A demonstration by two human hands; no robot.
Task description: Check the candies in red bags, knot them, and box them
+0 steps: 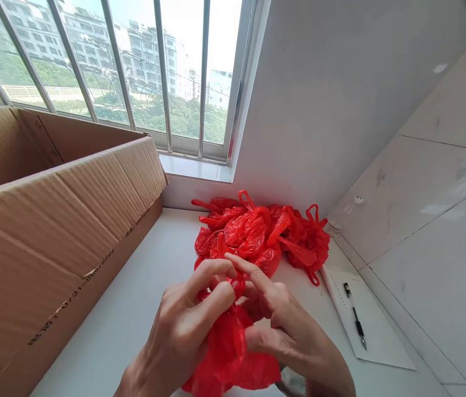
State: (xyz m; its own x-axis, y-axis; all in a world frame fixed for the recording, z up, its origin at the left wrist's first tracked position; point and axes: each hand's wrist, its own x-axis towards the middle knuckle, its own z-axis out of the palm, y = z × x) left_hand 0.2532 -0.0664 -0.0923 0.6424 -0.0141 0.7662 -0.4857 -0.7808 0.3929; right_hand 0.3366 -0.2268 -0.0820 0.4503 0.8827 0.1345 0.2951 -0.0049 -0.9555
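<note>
Low in the middle of the head view, both my hands work at a red plastic bag (pixel 237 344). My left hand (pixel 189 320) has its thumb and index finger curled round the gathered upper part of the bag. From the other side, my right hand (pixel 285 320) grips the same bag, its index finger stretched across the top towards the left hand. Some fingertips are hidden behind the plastic. The bag's body hangs below the hands, towards me. Just beyond them lies a pile of red plastic bags (pixel 253 226), crumpled, several with loop handles sticking up.
A large open cardboard box (pixel 104 204) stands on the left of the white table (pixel 134 298). To the right lie a notebook (pixel 377 331) and a black pen (pixel 359 325) with its cap (pixel 347 290) apart. A clear bottle (pixel 342 218) leans by the tiled wall. A barred window (pixel 183 82) is behind.
</note>
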